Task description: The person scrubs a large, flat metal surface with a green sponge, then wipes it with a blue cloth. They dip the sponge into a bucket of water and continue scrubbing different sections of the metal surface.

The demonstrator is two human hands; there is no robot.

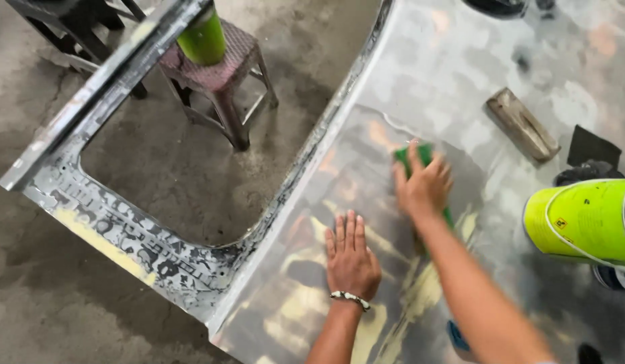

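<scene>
Big lime-green paint can (585,219) with a small square label sits at 3 o'clock, cut off by the frame; a second green can (203,37) stands on the plastic stool (221,67) at 11 o'clock. Right hand (423,185) has its fingers pressed down on a green scouring pad (420,156), blurry, near the middle of the grey car body panel (433,74). Left hand (351,259) lies flat, fingers spread open on the panel. Wooden sanding block (522,125) at 2 o'clock. Bare concrete floor (43,283).

Glossy wet metal panel (420,87), rough edges
</scene>
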